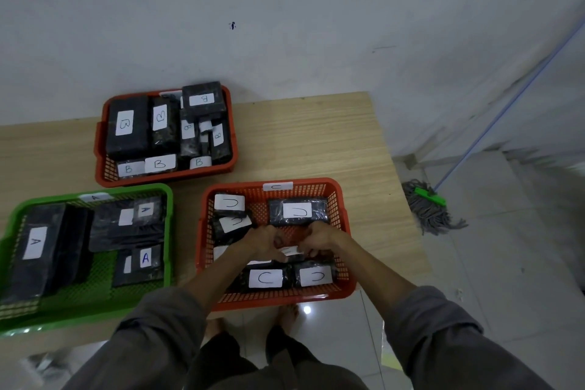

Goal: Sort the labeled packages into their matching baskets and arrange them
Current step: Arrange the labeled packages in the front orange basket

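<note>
Both my left hand and right hand curl around a small black package low in the near orange basket; its long axis seems to run left-right, though my fingers mostly hide it. Farther off, the green basket holds A packages and the far orange basket holds B packages.

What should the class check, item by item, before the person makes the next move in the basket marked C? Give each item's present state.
1. Both hands inside the C basket: ok; left hand, right hand.
2. Package held between them labeled C: cannot tell, label covered.
3. Visible labels there read C: ok.
4. B basket holds only B labels: ok where readable.
5. Green A basket shows A labels: ok.
6. Bare floor in the C basket: ok.
</note>
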Tool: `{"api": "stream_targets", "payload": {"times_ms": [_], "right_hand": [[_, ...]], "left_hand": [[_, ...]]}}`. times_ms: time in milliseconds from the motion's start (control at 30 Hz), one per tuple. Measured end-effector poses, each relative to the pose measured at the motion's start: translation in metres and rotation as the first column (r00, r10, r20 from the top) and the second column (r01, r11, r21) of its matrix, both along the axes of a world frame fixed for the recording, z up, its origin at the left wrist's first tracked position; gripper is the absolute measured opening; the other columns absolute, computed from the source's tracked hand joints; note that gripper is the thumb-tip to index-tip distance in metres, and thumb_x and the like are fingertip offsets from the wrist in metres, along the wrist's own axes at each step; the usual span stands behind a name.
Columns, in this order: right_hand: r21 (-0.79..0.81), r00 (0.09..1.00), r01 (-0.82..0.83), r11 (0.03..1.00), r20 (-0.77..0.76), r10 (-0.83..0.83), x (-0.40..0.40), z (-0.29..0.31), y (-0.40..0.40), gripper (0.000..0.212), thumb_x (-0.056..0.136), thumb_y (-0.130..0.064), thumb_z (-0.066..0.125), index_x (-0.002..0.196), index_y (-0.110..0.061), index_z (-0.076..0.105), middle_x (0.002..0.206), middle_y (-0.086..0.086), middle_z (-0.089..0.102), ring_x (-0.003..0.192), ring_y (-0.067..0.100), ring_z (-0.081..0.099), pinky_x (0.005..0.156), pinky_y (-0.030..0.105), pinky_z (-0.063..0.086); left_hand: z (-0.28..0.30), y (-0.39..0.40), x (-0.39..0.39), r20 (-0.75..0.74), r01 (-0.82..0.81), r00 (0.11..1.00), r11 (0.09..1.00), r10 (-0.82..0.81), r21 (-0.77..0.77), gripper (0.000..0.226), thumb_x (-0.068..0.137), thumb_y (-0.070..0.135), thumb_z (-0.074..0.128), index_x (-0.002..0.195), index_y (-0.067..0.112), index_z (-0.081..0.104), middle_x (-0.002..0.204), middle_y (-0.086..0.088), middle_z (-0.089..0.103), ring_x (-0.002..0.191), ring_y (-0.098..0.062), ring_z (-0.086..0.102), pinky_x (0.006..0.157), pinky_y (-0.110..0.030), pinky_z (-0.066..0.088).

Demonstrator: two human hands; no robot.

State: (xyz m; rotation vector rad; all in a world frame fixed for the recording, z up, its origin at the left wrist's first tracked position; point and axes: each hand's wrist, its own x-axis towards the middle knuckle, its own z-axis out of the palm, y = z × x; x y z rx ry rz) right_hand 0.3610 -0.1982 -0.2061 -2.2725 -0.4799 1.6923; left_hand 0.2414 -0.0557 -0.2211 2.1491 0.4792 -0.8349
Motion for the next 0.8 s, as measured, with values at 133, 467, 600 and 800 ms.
{"api": "stream_targets", "payload": {"times_ms": [133,467,600,800], "right_hand": [[0.0,1.0,-0.01,1.0,-0.016,0.01,-0.002,-0.002,-0.002,0.043,0.083,-0.016,0.078,0.122,-0.004,0.063,0.116,0.01,0.07,0.093,0.018,0.069,0.079,0.027,0.058],[0.171,0.963,-0.111,0.979,0.262,0.063,-0.004,0.0,-0.003,0.031,0.086,-0.032,0.074,0.111,-0.019,0.065,0.111,0.002,0.068,0.104,0.02,0.065,0.085,0.03,0.051],[0.132,0.626,-0.418,0.899,0.759,0.179,0.013,0.004,0.014,0.043,0.088,-0.022,0.067,0.128,-0.016,0.053,0.13,0.009,0.053,0.121,0.028,0.051,0.097,0.043,0.048],[-0.093,0.496,-0.597,0.797,0.738,0.458,0.016,-0.011,0.015,0.079,0.082,-0.012,0.072,0.149,-0.016,0.032,0.149,0.01,0.034,0.139,0.03,0.032,0.115,0.052,0.029]], "left_hand": [[-0.002,0.001,0.0,-0.059,0.032,0.998,0.999,-0.032,-0.013,0.046,0.076,0.04,0.079,0.112,0.013,0.068,0.116,-0.003,0.069,0.106,-0.021,0.063,0.094,-0.033,0.051],[-0.004,-0.002,-0.002,0.035,0.014,0.999,0.998,-0.017,0.067,0.047,0.075,0.037,0.081,0.113,0.016,0.065,0.117,-0.002,0.066,0.107,-0.02,0.062,0.094,-0.037,0.052],[0.003,0.001,-0.005,0.145,-0.072,0.987,0.997,0.069,0.011,0.033,0.081,0.035,0.076,0.104,0.014,0.067,0.108,-0.001,0.069,0.1,-0.017,0.064,0.09,-0.035,0.054],[0.032,0.025,-0.014,0.52,-0.241,0.853,0.851,-0.043,0.466,0.015,0.087,0.025,0.064,0.102,0.02,0.062,0.105,0.002,0.062,0.103,-0.018,0.056,0.091,-0.033,0.046]]}}
